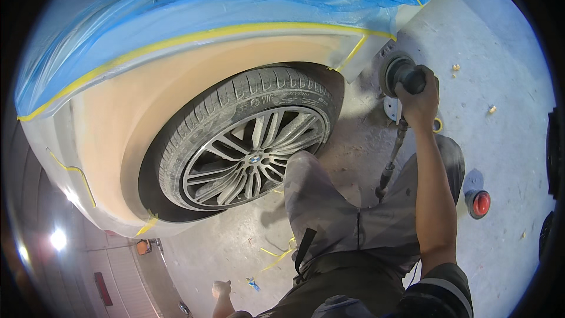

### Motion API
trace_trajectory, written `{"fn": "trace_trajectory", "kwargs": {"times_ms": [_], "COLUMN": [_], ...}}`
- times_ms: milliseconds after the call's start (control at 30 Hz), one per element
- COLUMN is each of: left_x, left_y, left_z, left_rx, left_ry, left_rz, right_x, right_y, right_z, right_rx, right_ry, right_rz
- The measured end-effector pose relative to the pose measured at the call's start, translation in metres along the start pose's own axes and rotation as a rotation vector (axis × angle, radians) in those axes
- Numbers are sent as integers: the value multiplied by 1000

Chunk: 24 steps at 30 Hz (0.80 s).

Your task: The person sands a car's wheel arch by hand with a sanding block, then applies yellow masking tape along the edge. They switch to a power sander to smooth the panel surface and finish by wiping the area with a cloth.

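Observation:
My right hand (420, 99) is wrapped round a handheld orbital sander (410, 76) with a round dark pad. The sander is off the car, over the floor to the right of the wheel. A hose (395, 152) runs from it down between my knees. My left hand (222, 288) is low at the left, closed in a small fist; I see nothing in it. In front of me is a car fender (112, 123) with a tan, sanded-looking patch round the wheel arch. Blue masking film (235, 5) covers the car above it, edged with yellow tape (194, 36).
The tyre (203, 103) and spoked wheel rim (253, 159) stand close to my knee. A red-topped round object (481, 204) and a yellow tape roll (437, 125) lie on the floor at the right. Loose yellow tape strips (278, 257) and a crumpled blue scrap (253, 284) lie at lower left.

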<state>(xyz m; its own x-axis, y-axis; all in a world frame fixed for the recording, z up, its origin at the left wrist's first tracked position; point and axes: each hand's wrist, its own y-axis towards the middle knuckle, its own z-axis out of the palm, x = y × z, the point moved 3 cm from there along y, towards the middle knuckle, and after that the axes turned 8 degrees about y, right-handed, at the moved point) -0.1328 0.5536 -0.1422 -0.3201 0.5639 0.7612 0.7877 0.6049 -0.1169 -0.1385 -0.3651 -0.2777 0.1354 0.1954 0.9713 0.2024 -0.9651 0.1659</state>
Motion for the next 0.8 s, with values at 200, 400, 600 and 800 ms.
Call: {"fn": "trace_trajectory", "kwargs": {"times_ms": [200, 400, 600, 800], "left_x": [-152, -244, -311, -368], "left_y": [-53, -197, -268, -283], "left_z": [-169, -438, -572, -551], "left_rx": [-773, -1514, -1923, -1769], "left_ry": [-309, -190, -35, 87], "left_rz": [737, 1063, 898, 1132], "right_x": [2, 2, -4, -8], "right_y": [-2, -5, -7, -6], "right_z": [5, 12, 10, 6], "right_rx": [36, 62, 57, 27], "right_ry": [-34, -27, -38, 2], "right_rz": [37, -11, 0, -29]}}
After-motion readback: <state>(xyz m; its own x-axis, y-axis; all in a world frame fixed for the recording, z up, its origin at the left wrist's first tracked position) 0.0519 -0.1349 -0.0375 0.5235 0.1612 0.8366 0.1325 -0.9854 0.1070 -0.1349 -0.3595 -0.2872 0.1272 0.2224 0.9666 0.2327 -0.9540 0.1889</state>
